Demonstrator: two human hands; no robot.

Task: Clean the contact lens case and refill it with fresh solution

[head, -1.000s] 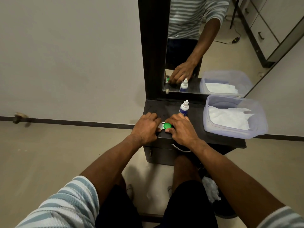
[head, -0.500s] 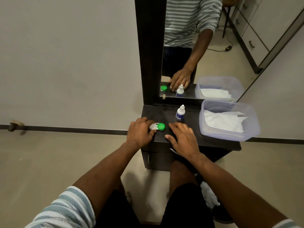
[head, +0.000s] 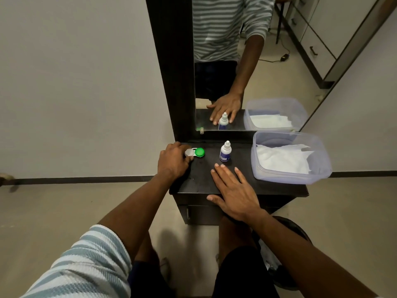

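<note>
Your left hand [head: 173, 162] curls over the white-capped end of the contact lens case [head: 195, 153] at the far left of the dark tabletop [head: 202, 179]; its grip hides most of that cap, and only the green cap shows clearly. Your right hand [head: 234, 194] lies flat on the near edge, fingers straight, holding nothing. The solution bottle [head: 225, 151] stands upright just beyond its fingertips. Right of it, a clear plastic container [head: 322, 166] holds white tissue [head: 283, 160]. The bottle's label is too blurred to read.
</note>
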